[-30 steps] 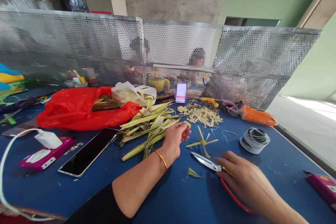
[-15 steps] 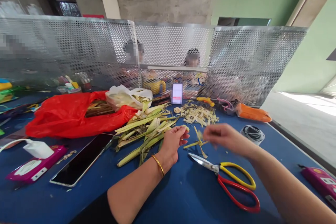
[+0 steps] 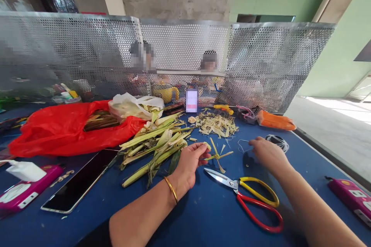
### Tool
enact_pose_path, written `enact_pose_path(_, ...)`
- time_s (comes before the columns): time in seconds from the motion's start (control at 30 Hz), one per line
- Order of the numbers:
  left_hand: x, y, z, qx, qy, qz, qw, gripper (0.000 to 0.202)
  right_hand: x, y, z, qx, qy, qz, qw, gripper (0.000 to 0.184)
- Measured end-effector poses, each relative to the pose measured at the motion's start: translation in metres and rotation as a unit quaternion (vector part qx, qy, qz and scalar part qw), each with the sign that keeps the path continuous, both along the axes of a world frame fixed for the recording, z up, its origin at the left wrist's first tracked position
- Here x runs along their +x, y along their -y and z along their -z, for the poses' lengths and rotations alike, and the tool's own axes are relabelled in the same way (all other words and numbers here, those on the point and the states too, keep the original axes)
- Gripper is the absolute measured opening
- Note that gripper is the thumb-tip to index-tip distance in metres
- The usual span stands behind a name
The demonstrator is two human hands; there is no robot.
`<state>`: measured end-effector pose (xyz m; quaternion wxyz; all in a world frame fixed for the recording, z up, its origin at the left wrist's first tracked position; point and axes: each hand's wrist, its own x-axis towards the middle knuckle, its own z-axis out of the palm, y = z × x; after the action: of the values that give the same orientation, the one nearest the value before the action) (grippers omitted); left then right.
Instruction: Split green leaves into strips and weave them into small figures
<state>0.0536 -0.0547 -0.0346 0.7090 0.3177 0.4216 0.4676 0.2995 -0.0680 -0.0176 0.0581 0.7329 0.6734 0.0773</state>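
My left hand (image 3: pixel 188 163) rests on the blue table (image 3: pixel 203 216) with its fingers pinched on a small pale leaf piece (image 3: pixel 206 146), beside a cross of yellow-green leaf strips (image 3: pixel 218 156). My right hand (image 3: pixel 267 154) reaches to the right, its fingers curled at a thin white wire (image 3: pixel 243 144) next to a coil of wire (image 3: pixel 277 141). Scissors with yellow and red handles (image 3: pixel 251 198) lie shut on the table between my arms. A pile of green palm leaves (image 3: pixel 153 142) lies left of my left hand.
A red plastic bag (image 3: pixel 60 129), a white bag (image 3: pixel 130 105), leaf scraps (image 3: pixel 214 123), a dark tablet (image 3: pixel 78 183), pink devices (image 3: pixel 20 195) (image 3: pixel 352 197) and an orange tool (image 3: pixel 275 120) lie around. A perforated metal screen (image 3: pixel 185 54) stands behind, with people beyond it.
My right hand let go of the scissors, rose over the leaf cross, then moved right to the wire near the coil. My left hand stayed pinched on the leaf piece.
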Motion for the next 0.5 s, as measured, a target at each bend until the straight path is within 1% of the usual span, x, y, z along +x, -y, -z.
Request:
enact_pose_path(0.13, 0.0, 0.002, -0.001, 0.0, 0.003, 0.007, 1.0, 0.015, -0.002, -0.007, 0.01, -0.03, 0.009, -0.016, 0.999, 0.03)
enact_pose_path(0.27, 0.0, 0.003, 0.0, -0.002, 0.008, 0.016, 1.0, 0.017, -0.004, -0.007, 0.015, -0.038, -0.008, -0.008, 0.999, 0.03)
enact_pose_path(0.4, 0.0, 0.004, 0.0, -0.004, 0.011, 0.026, 1.0, 0.017, -0.001, -0.004, 0.015, -0.028, -0.059, 0.016, 0.998, 0.023)
enact_pose_path(0.5, 0.001, 0.005, 0.0, -0.008, 0.012, 0.029, 0.999, 0.015, -0.005, -0.007, 0.016, -0.02, -0.106, 0.03, 0.994, 0.028)
